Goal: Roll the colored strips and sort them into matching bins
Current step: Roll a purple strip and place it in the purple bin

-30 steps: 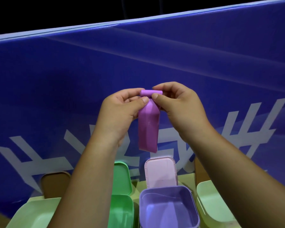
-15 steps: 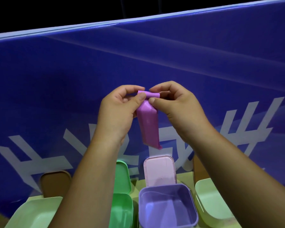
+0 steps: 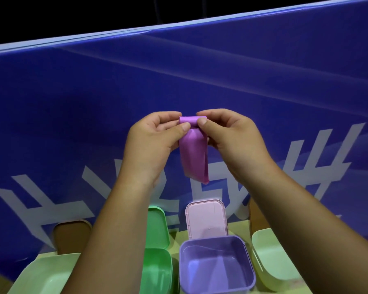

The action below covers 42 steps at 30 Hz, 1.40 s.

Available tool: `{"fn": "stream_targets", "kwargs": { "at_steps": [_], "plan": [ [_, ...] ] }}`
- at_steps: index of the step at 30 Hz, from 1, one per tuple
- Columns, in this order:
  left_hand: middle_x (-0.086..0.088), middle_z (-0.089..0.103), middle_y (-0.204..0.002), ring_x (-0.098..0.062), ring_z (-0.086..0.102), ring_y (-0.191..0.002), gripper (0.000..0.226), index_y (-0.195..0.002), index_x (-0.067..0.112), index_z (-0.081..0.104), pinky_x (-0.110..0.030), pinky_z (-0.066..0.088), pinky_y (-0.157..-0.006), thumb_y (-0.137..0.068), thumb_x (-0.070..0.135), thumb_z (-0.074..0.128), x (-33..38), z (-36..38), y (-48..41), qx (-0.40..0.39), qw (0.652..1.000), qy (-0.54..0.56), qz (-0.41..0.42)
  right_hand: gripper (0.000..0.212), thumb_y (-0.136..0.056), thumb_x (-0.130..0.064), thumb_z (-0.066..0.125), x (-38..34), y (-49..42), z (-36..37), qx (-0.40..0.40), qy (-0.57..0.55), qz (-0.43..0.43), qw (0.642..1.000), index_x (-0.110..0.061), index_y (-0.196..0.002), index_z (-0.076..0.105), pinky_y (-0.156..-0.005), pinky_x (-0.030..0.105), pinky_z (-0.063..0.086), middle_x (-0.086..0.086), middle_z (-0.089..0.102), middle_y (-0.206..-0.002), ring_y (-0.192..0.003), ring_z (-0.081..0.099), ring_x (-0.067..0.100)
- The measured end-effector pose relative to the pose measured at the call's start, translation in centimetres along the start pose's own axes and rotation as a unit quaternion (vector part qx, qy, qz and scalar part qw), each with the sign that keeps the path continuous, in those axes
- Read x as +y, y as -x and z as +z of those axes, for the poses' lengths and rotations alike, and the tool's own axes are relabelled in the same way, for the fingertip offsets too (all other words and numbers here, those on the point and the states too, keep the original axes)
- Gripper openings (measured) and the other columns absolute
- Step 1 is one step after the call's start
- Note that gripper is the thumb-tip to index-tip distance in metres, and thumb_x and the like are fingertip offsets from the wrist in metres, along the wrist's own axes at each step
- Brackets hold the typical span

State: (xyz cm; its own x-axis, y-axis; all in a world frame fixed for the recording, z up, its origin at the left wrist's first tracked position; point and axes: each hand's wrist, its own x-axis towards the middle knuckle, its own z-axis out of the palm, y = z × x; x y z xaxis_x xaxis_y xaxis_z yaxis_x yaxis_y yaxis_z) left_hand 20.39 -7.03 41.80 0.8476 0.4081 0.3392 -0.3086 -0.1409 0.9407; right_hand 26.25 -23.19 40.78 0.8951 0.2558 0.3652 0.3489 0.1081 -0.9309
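The purple strip (image 3: 194,153) is held up in the air at the middle of the view, in front of the blue panel (image 3: 94,107) and well above the bins, touching none of them. Its top end is wound into a small tight roll; the rest hangs straight down, its free lower edge slanting a little toward 5 o'clock. The left hand (image 3: 151,145) comes in from 9 o'clock of the roll and pinches that end between thumb and forefinger, the other fingers curled behind. The right hand (image 3: 232,141) pinches the opposite end from 3 o'clock in the same way (the two thumb tips nearly meet on the front of the roll). At 6 o'clock from the strip stands the open purple bin (image 3: 217,288), with a pink lid (image 3: 206,219) upright just behind it. At 7 o'clock is a green bin (image 3: 157,270) with its green lid (image 3: 157,225) raised at the back, partly hidden by the left forearm. Pale green bins sit farther out, one at 8 o'clock (image 3: 45,272) and one at 4 o'clock (image 3: 270,257). A brown lid (image 3: 72,236) leans against the panel at 8 o'clock, below its large white characters.
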Motion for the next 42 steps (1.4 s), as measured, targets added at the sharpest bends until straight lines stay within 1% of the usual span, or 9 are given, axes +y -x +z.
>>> {"fn": "stream_targets", "kwargs": {
  "at_steps": [6, 11, 17, 22, 25, 29, 34, 37, 42],
  "plan": [
    [-0.010, 0.083, -0.106, -0.029, 0.081, -0.101, 0.023, -0.116, 0.010, 0.077, -0.051, 0.064, -0.097, -0.095, 0.014, 0.082, 0.4, 0.2, 0.5, -0.005, 1.000, 0.016, -0.017, 0.017, -0.102, -0.021, 0.074, 0.1, 0.3, 0.0, 0.003, -0.011, -0.013, 1.000, -0.026, -0.118, 0.077, -0.093, 0.039, 0.065, -0.006, 0.079, -0.106, -0.103, 0.076, 0.014],
    [-0.006, 0.084, -0.101, -0.025, 0.082, -0.096, 0.019, -0.113, 0.013, 0.080, -0.047, 0.067, -0.092, -0.094, 0.010, 0.082, 0.0, 0.3, 0.3, 0.038, 0.999, 0.000, 0.006, 0.022, -0.101, -0.021, 0.074, 0.2, 0.4, 0.2, 0.000, -0.021, -0.003, 1.000, -0.025, -0.123, 0.074, -0.091, 0.035, 0.065, -0.005, 0.078, -0.101, -0.099, 0.076, 0.012],
    [0.002, 0.083, -0.107, -0.018, 0.080, -0.102, 0.026, -0.118, 0.021, 0.079, -0.041, 0.066, -0.090, -0.094, 0.011, 0.083, -0.4, 0.3, 0.1, 0.034, 0.998, -0.028, 0.048, 0.012, -0.104, -0.031, 0.070, 0.0, 0.3, 0.5, 0.003, -0.034, 0.006, 0.999, -0.027, -0.111, 0.078, -0.089, 0.038, 0.066, -0.005, 0.080, -0.102, -0.100, 0.077, 0.016],
    [-0.001, 0.083, -0.109, -0.020, 0.080, -0.105, 0.028, -0.119, 0.018, 0.078, -0.041, 0.065, -0.093, -0.094, 0.006, 0.081, -0.5, 0.4, -0.1, 0.021, 0.999, -0.006, 0.043, 0.011, -0.103, -0.030, 0.072, 0.0, -0.2, 0.2, 0.008, -0.017, 0.002, 1.000, -0.025, -0.111, 0.078, -0.080, 0.028, 0.064, -0.004, 0.079, -0.097, -0.084, 0.073, 0.009],
    [-0.005, 0.083, -0.112, -0.024, 0.080, -0.107, 0.031, -0.125, 0.015, 0.075, -0.046, 0.063, -0.098, -0.095, 0.008, 0.081, -0.7, 0.3, -0.2, 0.018, 1.000, 0.020, 0.013, 0.012, -0.101, -0.025, 0.074, 0.0, -0.3, 0.1, 0.013, -0.015, -0.008, 1.000, -0.023, -0.112, 0.077, -0.076, 0.024, 0.063, -0.004, 0.078, -0.094, -0.080, 0.072, 0.006],
    [-0.006, 0.083, -0.110, -0.026, 0.081, -0.104, 0.030, -0.123, 0.014, 0.075, -0.052, 0.063, -0.099, -0.095, 0.020, 0.083, -0.9, 0.4, -0.2, 0.014, 1.000, 0.022, -0.017, 0.013, -0.099, -0.020, 0.077, 0.4, -0.6, 0.4, 0.019, -0.024, -0.010, 0.999, -0.023, -0.112, 0.076, -0.087, 0.036, 0.066, -0.001, 0.079, -0.100, -0.096, 0.077, 0.018],
    [-0.003, 0.083, -0.106, -0.029, 0.080, -0.104, 0.021, -0.112, 0.021, 0.082, -0.058, 0.063, -0.097, -0.093, 0.030, 0.085, -1.4, 0.4, -0.7, 0.033, 0.999, -0.009, -0.019, 0.017, -0.096, -0.014, 0.079, 0.9, -0.7, 0.7, 0.014, -0.023, -0.015, 1.000, -0.022, -0.111, 0.076, -0.094, 0.043, 0.064, -0.005, 0.079, -0.103, -0.103, 0.075, 0.017],
    [0.002, 0.083, -0.108, -0.024, 0.080, -0.105, 0.020, -0.112, 0.023, 0.083, -0.052, 0.064, -0.097, -0.092, 0.026, 0.086, -1.5, 0.2, -0.8, 0.046, 0.999, -0.013, -0.008, 0.019, -0.096, -0.013, 0.079, 1.1, -0.7, 0.8, 0.010, -0.036, -0.002, 0.999, -0.022, -0.113, 0.075, -0.096, 0.043, 0.064, -0.004, 0.079, -0.104, -0.104, 0.075, 0.017],
    [0.003, 0.083, -0.110, -0.019, 0.079, -0.106, 0.027, -0.120, 0.022, 0.080, -0.041, 0.065, -0.094, -0.095, 0.013, 0.082, -1.6, 0.2, -0.8, 0.038, 0.999, -0.013, 0.020, 0.017, -0.101, -0.027, 0.074, 1.2, -0.8, 0.9, -0.001, -0.042, 0.030, 0.999, -0.024, -0.118, 0.076, -0.094, 0.040, 0.065, -0.003, 0.079, -0.107, -0.102, 0.077, 0.016]
  ]
}}
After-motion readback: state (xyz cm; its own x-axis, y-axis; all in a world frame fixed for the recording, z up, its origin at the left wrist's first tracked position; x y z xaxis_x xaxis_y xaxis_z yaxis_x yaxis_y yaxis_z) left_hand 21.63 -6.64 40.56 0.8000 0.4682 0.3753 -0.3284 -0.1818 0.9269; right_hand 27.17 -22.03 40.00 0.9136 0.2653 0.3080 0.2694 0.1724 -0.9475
